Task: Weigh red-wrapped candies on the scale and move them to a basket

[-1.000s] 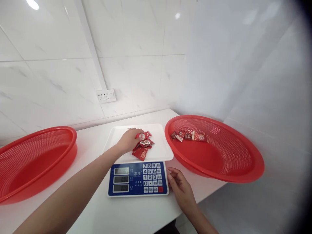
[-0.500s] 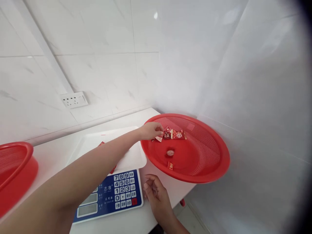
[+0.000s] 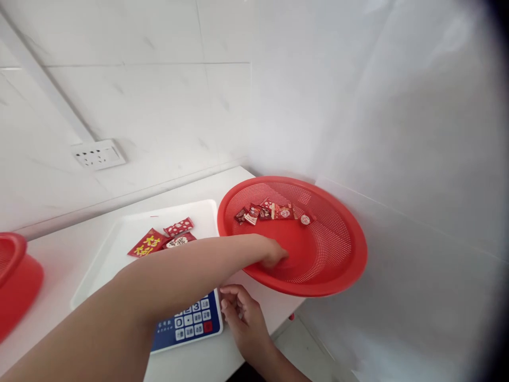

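My left hand (image 3: 274,252) reaches over the near left rim of a red perforated plastic basket (image 3: 356,254), down at its bottom. Its fingertips are blurred and partly hidden, so I cannot see whether they hold anything. Several small red wrapped snack packets (image 3: 283,212) lie along the basket's far side, with a packet bearing a round pale label (image 3: 305,219) a little apart. My right hand (image 3: 244,315) rests on the table by the scale's corner, fingers loosely curled, thumb apart, nothing seen in it. Under my left arm is a digital scale with a blue keypad (image 3: 194,321).
On the scale's white tray (image 3: 119,233) lie a large red packet with yellow characters (image 3: 148,243), a dotted packet (image 3: 178,227) and another red packet (image 3: 181,240). A second red basket (image 3: 19,286) stands at left. A tiled wall with a socket (image 3: 98,155) rises behind the white table.
My left hand has moved from the packets at the far side to the basket's near side, covering where a packet lay. The round-labelled packet has shifted to the far right. My right hand stays put.
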Tool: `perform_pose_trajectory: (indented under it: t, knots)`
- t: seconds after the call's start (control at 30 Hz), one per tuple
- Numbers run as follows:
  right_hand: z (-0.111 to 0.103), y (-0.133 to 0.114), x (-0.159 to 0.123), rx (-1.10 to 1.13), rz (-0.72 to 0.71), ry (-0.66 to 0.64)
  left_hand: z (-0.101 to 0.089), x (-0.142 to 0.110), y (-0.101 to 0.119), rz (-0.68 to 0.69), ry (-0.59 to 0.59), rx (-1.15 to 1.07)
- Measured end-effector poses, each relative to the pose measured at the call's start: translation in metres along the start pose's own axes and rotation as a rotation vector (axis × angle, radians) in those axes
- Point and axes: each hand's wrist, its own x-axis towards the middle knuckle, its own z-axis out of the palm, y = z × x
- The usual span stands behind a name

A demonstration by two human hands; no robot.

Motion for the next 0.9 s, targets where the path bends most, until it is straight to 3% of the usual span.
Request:
perform_pose_trajectory:
  t: [0.17, 0.27, 0.37, 0.47, 0.57, 0.67, 0.77, 0.9]
  knots:
    - [-0.001, 0.003, -0.001, -0.025, 0.017, -0.026, -0.002, 0.003, 0.001, 0.010, -0.005, 0.005]
    - [-0.002, 0.005, -0.001, -0.054, 0.014, -0.019, -0.012, -0.011, -0.009, 0.040, 0.100, -0.051]
    - [-0.003, 0.007, -0.002, -0.062, 0.003, -0.009, -0.024, -0.057, -0.037, 0.091, 0.311, -0.155]
    - [-0.003, 0.007, -0.002, -0.062, 0.000, -0.005, -0.017, -0.126, -0.074, 0.035, 0.549, -0.366]
    - [-0.002, 0.007, -0.002, -0.060, 0.017, -0.003, 0.018, -0.191, -0.102, -0.196, 0.698, -0.573]
    - [-0.002, 0.009, -0.001, -0.064, 0.026, -0.014, 0.069, -0.232, -0.116, -0.456, 0.748, -0.688]
    - [-0.002, 0.011, -0.001, -0.086, 0.012, 0.003, 0.114, -0.250, -0.120, -0.517, 0.746, -0.800]
    - [-0.001, 0.009, -0.001, -0.129, -0.023, 0.050, 0.148, -0.253, -0.122, -0.505, 0.764, -0.827]
